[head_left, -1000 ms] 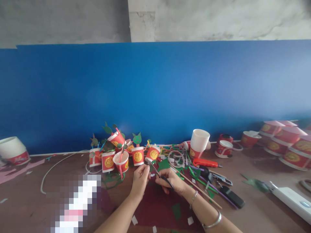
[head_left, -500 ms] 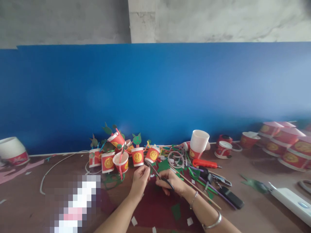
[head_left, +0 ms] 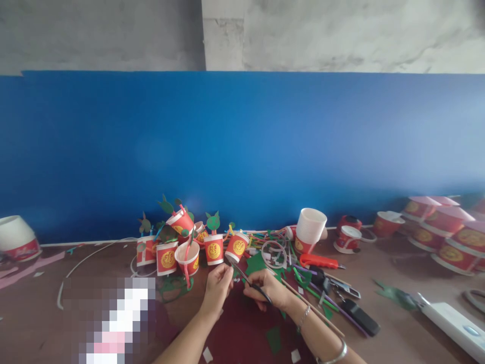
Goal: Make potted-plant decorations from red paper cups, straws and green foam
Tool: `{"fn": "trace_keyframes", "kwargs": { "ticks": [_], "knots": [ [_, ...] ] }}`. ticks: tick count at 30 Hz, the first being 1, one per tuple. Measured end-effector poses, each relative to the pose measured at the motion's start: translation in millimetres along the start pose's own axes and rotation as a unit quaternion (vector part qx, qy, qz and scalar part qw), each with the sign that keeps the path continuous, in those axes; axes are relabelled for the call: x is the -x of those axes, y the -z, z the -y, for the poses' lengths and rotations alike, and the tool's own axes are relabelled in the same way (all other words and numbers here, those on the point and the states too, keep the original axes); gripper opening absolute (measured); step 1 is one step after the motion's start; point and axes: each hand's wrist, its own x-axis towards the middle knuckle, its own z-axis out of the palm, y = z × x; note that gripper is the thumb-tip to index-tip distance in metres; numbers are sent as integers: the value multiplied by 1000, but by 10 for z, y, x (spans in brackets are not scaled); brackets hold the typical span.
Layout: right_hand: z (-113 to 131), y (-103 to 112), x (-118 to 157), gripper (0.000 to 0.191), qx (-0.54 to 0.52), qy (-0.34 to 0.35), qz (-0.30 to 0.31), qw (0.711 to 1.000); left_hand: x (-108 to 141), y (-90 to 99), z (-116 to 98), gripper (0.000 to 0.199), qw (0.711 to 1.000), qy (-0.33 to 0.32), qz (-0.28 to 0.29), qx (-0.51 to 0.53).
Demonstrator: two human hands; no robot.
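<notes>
Dark-handled scissors [head_left: 261, 291] are gripped in my right hand [head_left: 270, 289], blades pointing up and left toward the fingertips of the other hand. My left hand [head_left: 219, 287] is closed in a pinch; whatever it holds is too small to make out. Both hands are above a dark red sheet [head_left: 238, 333], with small white scraps and a green paper piece [head_left: 273, 338] on it. Just beyond them are red paper cups [head_left: 237, 246] with yellow emblems, one bearing a green paper face [head_left: 212, 222].
Stacked white cups [head_left: 310, 226], a red cutter [head_left: 319, 261], keys with a black fob [head_left: 359, 316] and colored sticks lie to the right. Farther right are a white glue gun [head_left: 452, 321] and stacked red cups [head_left: 460, 253]. A blue panel [head_left: 242, 146] stands behind.
The view has shifted slightly, so the table items appear a little lower. Both hands keep nearly the same pose, with the scissors still by my left fingertips.
</notes>
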Motion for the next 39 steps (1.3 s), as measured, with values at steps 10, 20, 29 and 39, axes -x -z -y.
{"fn": "trace_keyframes", "kwargs": {
  "ticks": [10,20,29,39],
  "knots": [
    [109,350,12,18,324,-7,-334,885,81,-44,1,18,991,-83,23,-106],
    [125,199,77,35,476,-107,-282,826,139,-67,7,20,955,-112,79,-264],
    [138,305,44,39,392,-80,-337,852,107,-14,-38,21,964,-134,-12,-229],
    [115,497,31,23,72,77,-214,971,118,-132,-27,40,1000,5,4,-13]
  ]
}}
